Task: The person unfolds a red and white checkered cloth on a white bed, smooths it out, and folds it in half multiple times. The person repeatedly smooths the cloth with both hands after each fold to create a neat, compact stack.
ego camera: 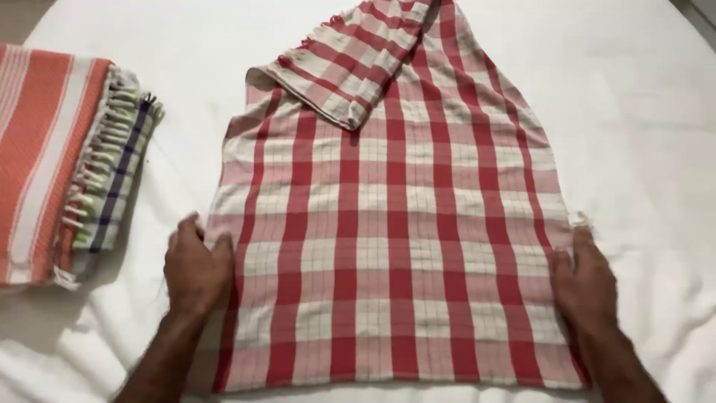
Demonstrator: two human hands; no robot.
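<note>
A folded orange cotton towel with white stripes (41,160) lies at the left edge of the frame. Just beside it, partly under its right edge, sits a folded pale cloth with green and purple stripes and a knotted white fringe (119,168). Both rest on a white, slightly wrinkled bed sheet (641,112) that fills the picture.

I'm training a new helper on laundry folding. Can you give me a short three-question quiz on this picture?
1. True or false: the left hand rests on the left edge of the red checked cloth.
2. What lies at the far left on the white sheet?
3. Which part of the checked cloth is folded over: A near edge, B far left corner, C right edge?

Key: 1 true, and the right hand presses the opposite edge. 2 a folded orange striped towel on other fringed cloths. 3 B.
</note>
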